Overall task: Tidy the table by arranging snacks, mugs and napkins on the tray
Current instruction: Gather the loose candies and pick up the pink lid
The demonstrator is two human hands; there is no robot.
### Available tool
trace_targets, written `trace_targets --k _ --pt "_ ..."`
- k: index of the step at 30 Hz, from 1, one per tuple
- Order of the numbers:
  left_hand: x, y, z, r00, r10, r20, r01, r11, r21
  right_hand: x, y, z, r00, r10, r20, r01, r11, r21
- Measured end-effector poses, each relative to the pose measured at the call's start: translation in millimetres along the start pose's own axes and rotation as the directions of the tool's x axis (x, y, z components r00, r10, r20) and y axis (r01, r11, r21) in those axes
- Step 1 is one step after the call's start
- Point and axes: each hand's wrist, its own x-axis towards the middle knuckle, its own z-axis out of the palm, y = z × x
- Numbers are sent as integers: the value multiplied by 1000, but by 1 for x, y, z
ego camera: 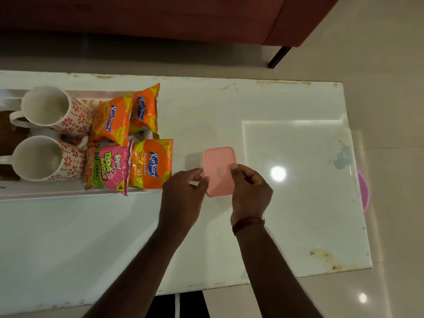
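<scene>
A small box with a pink lid [219, 165] stands on the white table, just right of the tray. My left hand [183, 196] touches its left side with curled fingers, and my right hand [251, 191] holds its right edge with the thumb on the lid. The white tray [68, 193] at the left holds two white mugs with red flower patterns [51, 110] [43, 158]. It also holds three orange Kurkure packets [151, 164] [113, 120] [145, 109] and a pink Bingo packet [109, 167]. Some packets overhang the tray's right end.
The white table [298, 180] has worn, stained edges. A red sofa [160, 17] with a black leg stands on the far side. Something round and pink [364, 191] shows beyond the table's right edge. Brown items [9, 134] lie at the tray's far left.
</scene>
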Motion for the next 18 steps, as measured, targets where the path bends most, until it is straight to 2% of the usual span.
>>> trace_targets --k 9,18 --pt "-1 -1 4 999 -37 -14 37 999 -16 2 11 -1 1000 -6 -5 6 999 -52" --pt "4 -4 7 992 -126 25 128 987 -102 14 15 -9 990 51 131 -48 998 -28"
